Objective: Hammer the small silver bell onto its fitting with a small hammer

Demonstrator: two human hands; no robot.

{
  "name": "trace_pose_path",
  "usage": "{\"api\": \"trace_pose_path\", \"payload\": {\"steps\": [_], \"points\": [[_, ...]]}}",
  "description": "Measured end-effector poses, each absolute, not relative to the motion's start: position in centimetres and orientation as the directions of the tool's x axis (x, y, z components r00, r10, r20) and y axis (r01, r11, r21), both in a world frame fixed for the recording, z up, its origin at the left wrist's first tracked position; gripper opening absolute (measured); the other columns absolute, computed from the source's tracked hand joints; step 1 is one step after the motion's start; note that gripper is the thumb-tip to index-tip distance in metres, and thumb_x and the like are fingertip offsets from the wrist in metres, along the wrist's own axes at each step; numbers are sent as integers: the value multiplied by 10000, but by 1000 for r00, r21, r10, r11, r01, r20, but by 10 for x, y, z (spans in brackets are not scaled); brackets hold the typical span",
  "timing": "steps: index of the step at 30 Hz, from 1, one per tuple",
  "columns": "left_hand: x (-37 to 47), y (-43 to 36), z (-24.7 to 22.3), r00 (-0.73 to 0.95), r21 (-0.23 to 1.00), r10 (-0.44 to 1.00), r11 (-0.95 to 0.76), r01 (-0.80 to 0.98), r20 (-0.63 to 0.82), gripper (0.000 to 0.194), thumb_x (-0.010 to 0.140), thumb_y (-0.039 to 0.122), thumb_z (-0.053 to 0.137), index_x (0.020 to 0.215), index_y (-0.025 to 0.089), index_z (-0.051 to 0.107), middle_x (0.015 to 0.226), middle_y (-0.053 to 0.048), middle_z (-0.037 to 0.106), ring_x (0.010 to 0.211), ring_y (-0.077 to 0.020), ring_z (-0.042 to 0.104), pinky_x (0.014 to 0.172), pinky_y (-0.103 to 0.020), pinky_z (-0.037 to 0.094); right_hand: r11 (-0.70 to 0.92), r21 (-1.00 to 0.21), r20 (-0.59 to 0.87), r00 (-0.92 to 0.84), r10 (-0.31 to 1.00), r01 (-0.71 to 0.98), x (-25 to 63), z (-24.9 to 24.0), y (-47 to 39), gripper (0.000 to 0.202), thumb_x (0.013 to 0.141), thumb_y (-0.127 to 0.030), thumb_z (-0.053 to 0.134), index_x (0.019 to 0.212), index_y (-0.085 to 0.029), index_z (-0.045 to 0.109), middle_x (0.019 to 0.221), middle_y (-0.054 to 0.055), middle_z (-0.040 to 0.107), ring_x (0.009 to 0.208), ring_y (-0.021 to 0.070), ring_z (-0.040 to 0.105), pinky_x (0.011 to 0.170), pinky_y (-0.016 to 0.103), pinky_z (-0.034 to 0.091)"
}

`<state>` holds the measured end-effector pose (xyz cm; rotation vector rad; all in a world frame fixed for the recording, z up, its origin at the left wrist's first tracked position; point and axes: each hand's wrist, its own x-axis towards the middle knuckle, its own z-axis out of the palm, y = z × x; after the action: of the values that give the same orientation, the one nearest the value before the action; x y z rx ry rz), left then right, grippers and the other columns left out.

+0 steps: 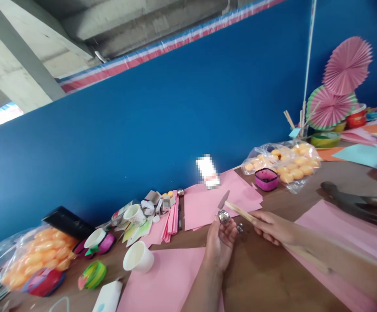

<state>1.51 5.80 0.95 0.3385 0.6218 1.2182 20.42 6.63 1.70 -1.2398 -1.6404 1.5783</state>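
Observation:
My left hand (220, 247) is raised over the middle of the table, its fingertips closed around a small shiny silver ball (223, 216). Right of it, my right hand (271, 226) grips a long wooden stick (240, 211). The stick's front end is close to the ball; whether they touch I cannot tell. Its back end runs along under my right forearm. A smaller silver piece (239, 228) shows just beside my left fingers. Behind the ball, a grey pointed shape (223, 199) shows over the pink paper (201, 208), too blurred to tell.
A white paper cup (138, 257) stands on a pink sheet (165, 281) at left. Bags of orange balls (45, 249) lie far left and at back right (297, 167). A magenta dish (266, 179) and a dark-handled tool (354, 203) are at right. A blue wall (142, 121) rises behind.

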Motion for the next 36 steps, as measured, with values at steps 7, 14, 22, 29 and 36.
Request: {"api": "trace_pose_path", "payload": {"steps": [7, 14, 22, 29, 36], "points": [[12, 57, 16, 141, 563, 973, 220, -796, -180, 213, 817, 268, 527, 936, 116, 617, 959, -102, 635, 863, -145, 608, 765, -226, 492, -145, -967, -217, -375, 901, 211, 203, 19, 64, 401, 806, -456, 429, 1103, -186, 445, 651, -36, 452, 394, 23, 356, 307, 116, 271], [11, 60, 15, -4, 634, 988, 94, -768, -152, 206, 774, 183, 582, 978, 174, 609, 1033, -72, 629, 975, -166, 582, 888, -282, 441, -226, -972, -235, -326, 916, 65, 203, 36, 54, 342, 801, -438, 418, 1063, -222, 455, 671, -34, 431, 421, 33, 342, 327, 133, 244], [10, 60, 14, -29, 663, 995, 41, -748, -94, 338, 734, 107, 615, 1061, 184, 581, 1020, -52, 632, 988, -151, 576, 953, -281, 391, -162, -984, -178, -318, 931, 77, 196, 32, 48, 387, 781, -510, 435, 1035, -218, 454, 656, -41, 433, 419, 37, 326, 330, 139, 246], [6, 64, 11, -45, 628, 982, 83, -773, -185, 174, 753, 189, 612, 920, 142, 622, 993, -71, 638, 957, -165, 591, 909, -274, 431, -75, -991, -111, -356, 928, 115, 195, 32, 45, 356, 808, -518, 398, 979, -213, 460, 671, -32, 434, 410, 43, 321, 326, 161, 284], [6, 64, 12, -23, 613, 971, 133, -779, -240, 217, 795, 259, 550, 951, 125, 619, 1005, -106, 631, 939, -162, 594, 852, -253, 461, -66, -988, -112, -340, 934, 142, 194, 31, 41, 325, 804, -516, 415, 864, -207, 497, 649, -33, 440, 407, 45, 323, 319, 155, 272]]}}
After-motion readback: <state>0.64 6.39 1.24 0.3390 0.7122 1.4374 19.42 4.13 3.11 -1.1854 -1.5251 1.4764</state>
